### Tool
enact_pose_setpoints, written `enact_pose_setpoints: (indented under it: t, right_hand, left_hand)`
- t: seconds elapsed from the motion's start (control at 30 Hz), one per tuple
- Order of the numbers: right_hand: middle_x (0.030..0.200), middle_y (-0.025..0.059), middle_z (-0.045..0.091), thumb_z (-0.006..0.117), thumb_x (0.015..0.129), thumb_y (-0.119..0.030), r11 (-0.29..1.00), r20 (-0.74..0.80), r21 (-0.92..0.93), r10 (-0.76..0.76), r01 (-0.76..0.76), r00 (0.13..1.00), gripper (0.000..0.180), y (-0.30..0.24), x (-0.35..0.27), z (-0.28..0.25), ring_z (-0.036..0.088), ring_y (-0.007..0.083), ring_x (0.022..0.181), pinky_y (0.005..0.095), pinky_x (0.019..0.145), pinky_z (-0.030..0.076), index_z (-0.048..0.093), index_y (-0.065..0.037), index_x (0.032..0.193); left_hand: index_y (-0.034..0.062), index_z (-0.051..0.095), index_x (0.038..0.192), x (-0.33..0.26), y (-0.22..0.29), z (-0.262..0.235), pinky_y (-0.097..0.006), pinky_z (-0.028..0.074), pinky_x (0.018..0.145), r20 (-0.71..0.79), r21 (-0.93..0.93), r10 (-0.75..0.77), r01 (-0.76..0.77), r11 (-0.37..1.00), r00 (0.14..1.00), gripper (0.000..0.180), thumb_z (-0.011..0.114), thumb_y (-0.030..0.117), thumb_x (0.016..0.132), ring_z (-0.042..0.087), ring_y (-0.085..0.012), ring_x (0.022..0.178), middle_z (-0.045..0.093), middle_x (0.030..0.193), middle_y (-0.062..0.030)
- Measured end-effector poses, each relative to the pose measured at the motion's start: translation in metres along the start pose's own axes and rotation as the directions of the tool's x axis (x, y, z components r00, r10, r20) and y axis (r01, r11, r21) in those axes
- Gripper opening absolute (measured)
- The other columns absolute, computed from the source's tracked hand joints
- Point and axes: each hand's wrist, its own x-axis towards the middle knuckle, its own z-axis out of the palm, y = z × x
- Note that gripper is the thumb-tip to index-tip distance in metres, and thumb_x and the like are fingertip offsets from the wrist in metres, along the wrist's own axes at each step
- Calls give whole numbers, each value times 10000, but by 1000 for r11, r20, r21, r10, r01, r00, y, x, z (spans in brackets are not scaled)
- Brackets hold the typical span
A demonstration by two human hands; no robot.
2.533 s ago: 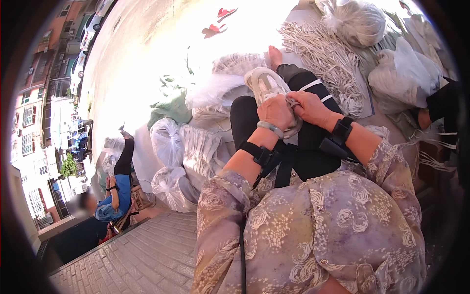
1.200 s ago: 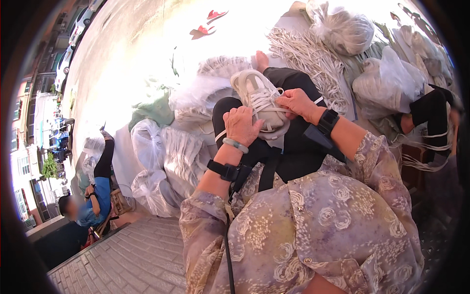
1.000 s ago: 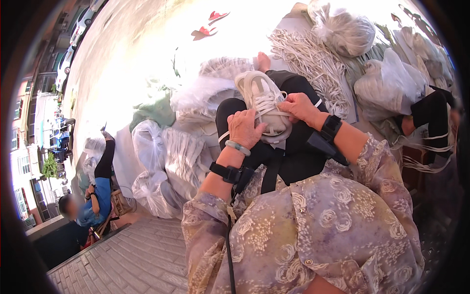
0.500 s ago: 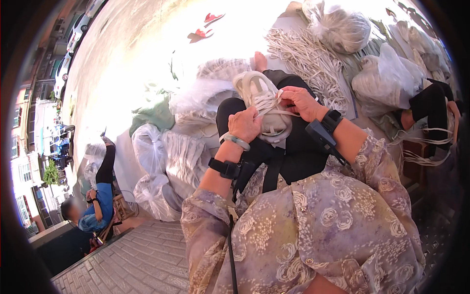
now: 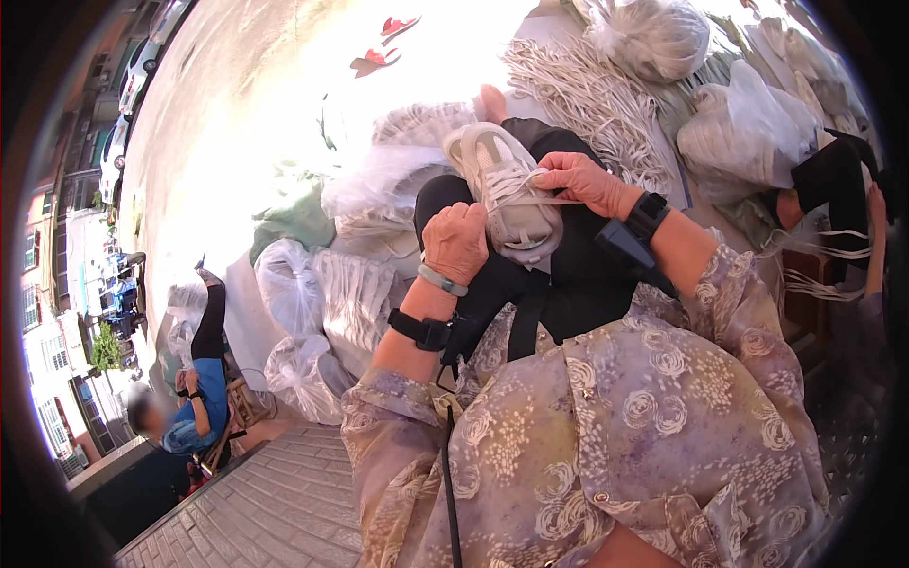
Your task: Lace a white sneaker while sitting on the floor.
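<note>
A pale off-white sneaker [image 5: 516, 194] rests on my black-clad lap with its toe away from me. White laces cross its front. My right hand [image 5: 589, 186] is closed at the shoe's right side, thumb and finger pinching a shoelace [image 5: 551, 200] that stretches off the lacing. Just left of the shoe, my left hand [image 5: 456, 244] makes a fist, its knuckles up. The lace in it is mostly hidden by the fingers.
Beyond my knees lies a heap of loose white laces [image 5: 592, 95]. Filled clear plastic bags [image 5: 743, 133] stand at right, and more bags [image 5: 289, 284] at left. A seated person [image 5: 204, 398] is far left; another person's bent leg [image 5: 833, 185] is at right. Red slippers [image 5: 376, 60] lie ahead.
My left hand has drawn back to the left and away from the lacing. My right hand has shifted slightly toward the shoe, still pinching the lace.
</note>
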Motion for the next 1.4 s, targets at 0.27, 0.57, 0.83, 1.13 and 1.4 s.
enact_pose_setpoints:
  t: [0.27, 0.57, 0.83, 1.13, 1.4]
  right_hand:
    - [917, -12, 575, 592, 809, -54, 997, 37, -47, -56, 58, 998, 208, 1, -6, -1, 565, 59, 831, 204, 780, 478, 577, -65, 1016]
    - [726, 47, 598, 566, 816, -161, 600, 25, -667, -574, 441, 818, 141, -5, 14, 9, 573, 141, 680, 269, 622, 448, 611, -48, 887]
    - [539, 55, 582, 486, 873, -429, 609, 334, -711, -148, 352, 931, 452, -39, 17, 74, 562, 143, 516, 297, 561, 448, 624, -30, 711]
    - [622, -13, 528, 523, 897, -167, 907, 420, 123, -414, 402, 807, 207, -119, -55, 44, 438, 50, 536, 203, 542, 368, 593, 3, 991]
    - [713, 14, 528, 484, 898, -124, 650, 106, 321, -748, 689, 656, 246, -189, -123, -36, 445, 74, 538, 261, 556, 379, 502, -36, 1127]
  left_hand:
    - [44, 494, 724, -60, -33, -60, -390, 423, 560, 213, -182, -156, 196, 964, 965, 98, 556, 96, 779, 541, -324, 635, 520, 661, -116]
    - [76, 541, 758, -28, 7, -93, -354, 400, 500, -79, -39, 44, -47, 998, 996, 49, 586, 92, 768, 521, -276, 549, 472, 579, -86]
    - [91, 551, 801, 8, 21, -104, -300, 374, 461, -97, 292, 463, -419, 860, 881, 111, 605, 69, 706, 479, -157, 519, 403, 585, -4]
    - [54, 584, 860, -17, 15, -62, -326, 430, 479, -274, -324, -37, -56, 945, 961, 85, 615, 107, 801, 559, -269, 543, 564, 635, -100]
    - [50, 601, 865, -17, 15, -18, -353, 464, 566, 3, -418, -187, 172, 892, 982, 99, 562, 131, 822, 602, -307, 640, 604, 719, -144]
